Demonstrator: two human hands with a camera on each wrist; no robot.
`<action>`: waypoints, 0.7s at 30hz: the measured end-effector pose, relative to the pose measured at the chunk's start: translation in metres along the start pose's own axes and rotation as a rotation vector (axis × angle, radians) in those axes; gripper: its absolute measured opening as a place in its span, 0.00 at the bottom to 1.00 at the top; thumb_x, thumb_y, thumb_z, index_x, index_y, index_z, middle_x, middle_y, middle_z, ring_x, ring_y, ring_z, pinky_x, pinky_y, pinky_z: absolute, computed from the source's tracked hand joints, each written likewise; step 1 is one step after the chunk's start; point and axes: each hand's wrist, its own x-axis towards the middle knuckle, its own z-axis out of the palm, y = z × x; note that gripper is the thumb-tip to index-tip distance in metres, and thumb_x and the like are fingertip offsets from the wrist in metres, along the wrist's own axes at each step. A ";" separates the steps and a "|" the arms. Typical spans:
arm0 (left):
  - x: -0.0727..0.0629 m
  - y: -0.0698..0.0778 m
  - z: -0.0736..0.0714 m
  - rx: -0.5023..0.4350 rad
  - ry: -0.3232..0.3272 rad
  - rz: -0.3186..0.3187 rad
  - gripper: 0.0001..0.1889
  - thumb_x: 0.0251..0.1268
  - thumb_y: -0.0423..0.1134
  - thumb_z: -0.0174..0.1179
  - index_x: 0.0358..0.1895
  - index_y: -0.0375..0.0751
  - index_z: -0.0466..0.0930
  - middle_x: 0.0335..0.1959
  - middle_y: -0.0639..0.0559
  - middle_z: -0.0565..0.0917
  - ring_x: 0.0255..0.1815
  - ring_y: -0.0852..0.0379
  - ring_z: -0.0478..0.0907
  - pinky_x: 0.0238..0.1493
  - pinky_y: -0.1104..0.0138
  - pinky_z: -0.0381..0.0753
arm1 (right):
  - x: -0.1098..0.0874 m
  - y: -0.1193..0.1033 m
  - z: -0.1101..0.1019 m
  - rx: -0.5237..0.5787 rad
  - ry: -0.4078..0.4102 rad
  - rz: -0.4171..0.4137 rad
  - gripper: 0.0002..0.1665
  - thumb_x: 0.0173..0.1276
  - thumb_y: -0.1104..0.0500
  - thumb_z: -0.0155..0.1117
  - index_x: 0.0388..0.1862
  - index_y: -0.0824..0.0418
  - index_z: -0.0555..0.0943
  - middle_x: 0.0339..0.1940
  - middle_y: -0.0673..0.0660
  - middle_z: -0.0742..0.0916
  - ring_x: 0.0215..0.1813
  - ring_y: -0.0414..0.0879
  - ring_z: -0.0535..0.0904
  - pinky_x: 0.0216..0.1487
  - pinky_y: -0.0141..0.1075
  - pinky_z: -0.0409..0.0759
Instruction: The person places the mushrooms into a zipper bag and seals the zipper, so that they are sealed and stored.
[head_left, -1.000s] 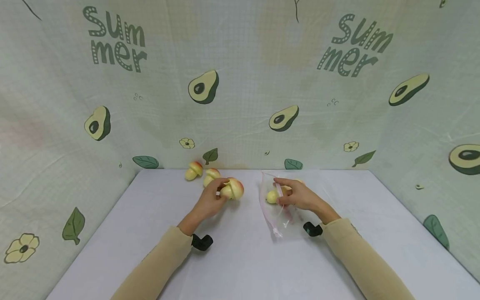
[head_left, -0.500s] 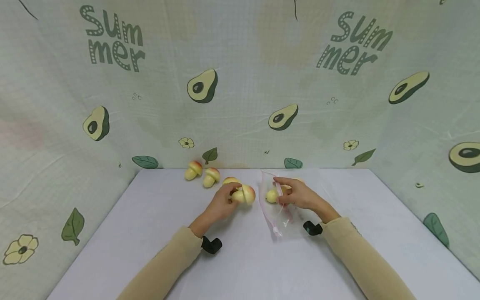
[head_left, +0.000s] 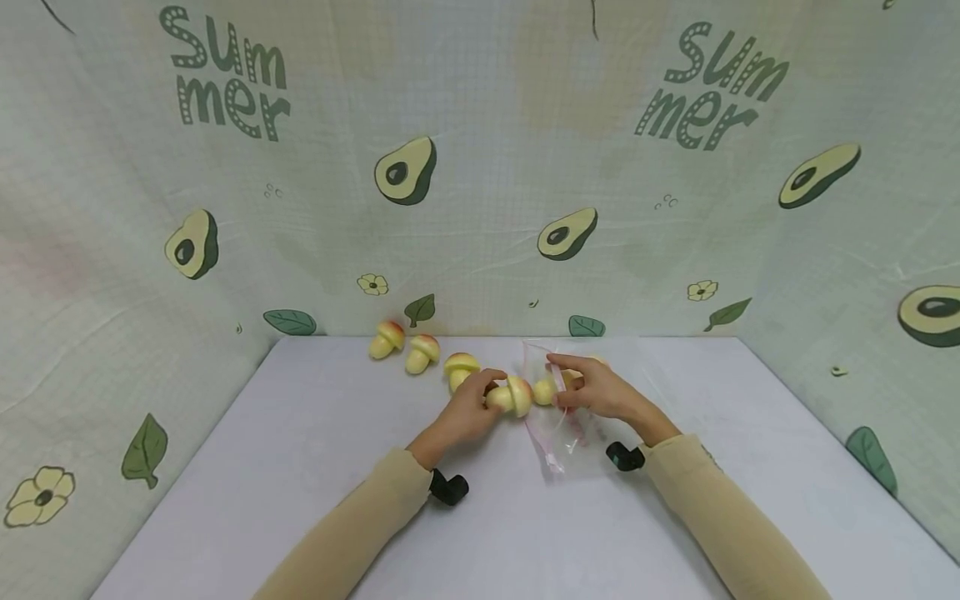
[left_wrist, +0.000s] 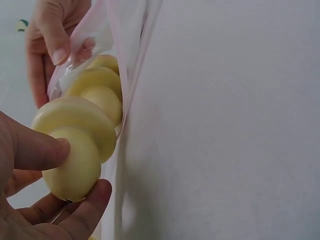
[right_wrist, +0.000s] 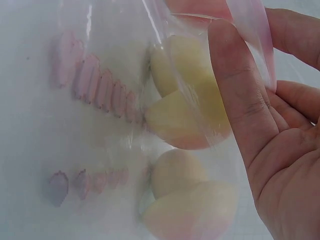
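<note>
Between the thumb and curled fingers of the left hand (head_left: 467, 410), a pale yellow toy mushroom (left_wrist: 76, 162) sits pinched by its stem, thumb on one side, fingertips tucked under the stem's end. Its cap points away from that palm, right at the mouth of a clear plastic bag (head_left: 558, 435) with pink edging; whether cap and film touch, I cannot tell. Over to the right hand (head_left: 600, 393), and thumb and fingers are pinching the bag's pink rim (right_wrist: 252, 35), holding that mouth apart! Just beside those right fingers, seen through the film, lie at least two bagged mushrooms (right_wrist: 192, 210), one tucked partly behind the thumb. Farther from the thumb, pink printing (right_wrist: 95, 85) runs across the plastic, too blurred to read.

Back to the left fingers: just beyond them on the white counter (head_left: 495, 533) rests a yellow mushroom (head_left: 461, 365), partly hidden by the hand. Farther off to their left come two more, a red-topped mushroom (head_left: 423, 353) and, farthest out, its twin (head_left: 387, 340). Well beyond both sets of fingers rises a pale cloth backdrop (head_left: 480, 100), printed with avocados, leaves and "Summer" lettering.
</note>
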 end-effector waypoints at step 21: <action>0.010 0.002 0.007 -0.034 -0.016 -0.085 0.24 0.57 0.27 0.61 0.59 0.37 0.72 0.44 0.42 0.79 0.44 0.51 0.74 0.46 0.59 0.75 | 0.012 0.034 0.000 -0.002 0.022 -0.016 0.45 0.59 0.61 0.70 0.73 0.61 0.61 0.67 0.61 0.72 0.29 0.48 0.81 0.31 0.50 0.79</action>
